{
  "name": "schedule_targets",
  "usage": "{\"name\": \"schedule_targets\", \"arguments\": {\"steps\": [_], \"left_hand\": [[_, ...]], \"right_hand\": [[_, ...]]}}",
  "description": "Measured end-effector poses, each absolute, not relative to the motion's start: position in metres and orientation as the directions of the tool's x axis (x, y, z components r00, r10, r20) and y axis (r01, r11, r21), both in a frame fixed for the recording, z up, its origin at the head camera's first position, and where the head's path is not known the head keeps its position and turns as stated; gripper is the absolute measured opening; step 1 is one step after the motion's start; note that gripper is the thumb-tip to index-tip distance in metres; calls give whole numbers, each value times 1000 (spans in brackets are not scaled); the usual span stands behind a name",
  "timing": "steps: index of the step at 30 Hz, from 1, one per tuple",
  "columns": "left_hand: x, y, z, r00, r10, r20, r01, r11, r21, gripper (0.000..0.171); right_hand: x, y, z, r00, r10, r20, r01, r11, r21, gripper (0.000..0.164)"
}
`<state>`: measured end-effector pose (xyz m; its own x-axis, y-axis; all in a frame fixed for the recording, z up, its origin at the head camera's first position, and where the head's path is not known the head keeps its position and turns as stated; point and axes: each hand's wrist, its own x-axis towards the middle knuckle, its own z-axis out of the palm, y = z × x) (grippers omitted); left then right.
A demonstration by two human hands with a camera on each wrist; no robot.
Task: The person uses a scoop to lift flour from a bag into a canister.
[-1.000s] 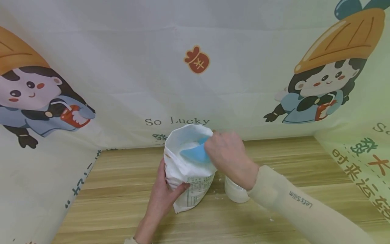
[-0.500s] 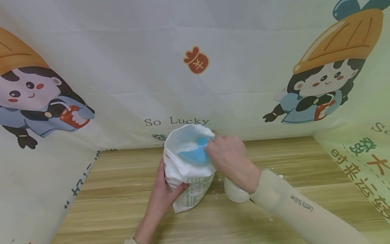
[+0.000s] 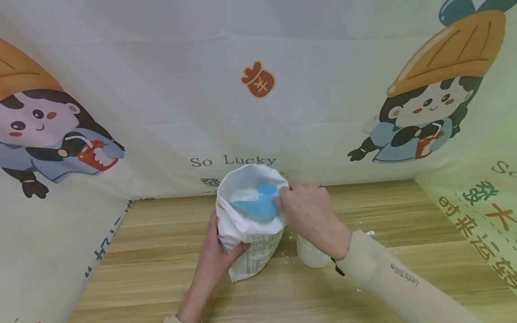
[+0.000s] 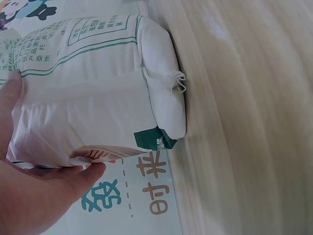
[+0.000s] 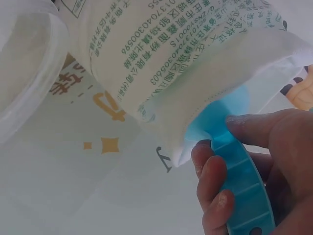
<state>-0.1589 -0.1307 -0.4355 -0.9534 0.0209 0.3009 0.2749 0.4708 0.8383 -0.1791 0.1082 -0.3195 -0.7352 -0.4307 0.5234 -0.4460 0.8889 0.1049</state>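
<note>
A white flour bag (image 3: 250,242) with green print stands open-mouthed on the table, tilted toward me. My left hand (image 3: 218,251) grips its left side, thumb across the front; in the left wrist view the fingers (image 4: 80,178) curl beneath the bag. Inside the mouth, a blue scoop (image 3: 260,208) lies close to the white flour (image 3: 244,195). My right hand (image 3: 308,211) holds the scoop's ribbed handle (image 5: 244,191), thumb along its neck, at the bag's right rim. Part of the scoop's bowl is hidden behind the bag's rim in the right wrist view.
A whitish round tub (image 3: 313,253) stands right of the bag, partly covered by my right forearm; its rim (image 5: 61,49) shows in the right wrist view. White powder specks (image 3: 370,233) dot the wooden table (image 3: 153,260). A printed cloth (image 3: 181,89) closes off the back and sides.
The scoop has shifted slightly toward me within the bag's mouth, showing more of its bowl. My right hand has moved a little right and nearer. The left hand and bag stay nearly still.
</note>
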Motion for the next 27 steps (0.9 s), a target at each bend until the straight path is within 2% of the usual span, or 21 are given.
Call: {"name": "schedule_targets", "arguments": {"steps": [6,13,21,27], "left_hand": [[-159,-131,-436,-954,18,299,270,485,832,113],[-158,-131,-434,-960,14,281,251,491,834,114],[-158,-131,-435,-964,6,267,237,481,844,116],[-157,-131,-435,-963,3,270,238,484,842,117]], "right_hand": [[-179,113,-327,-703,-406,584,-472,880,44,35],[-177,116,-331,-701,-392,596,-499,867,-18,37],[-176,119,-333,-757,-355,549,-491,863,-118,25],[-175,124,-332,-801,-320,506,-478,850,-219,22]]}}
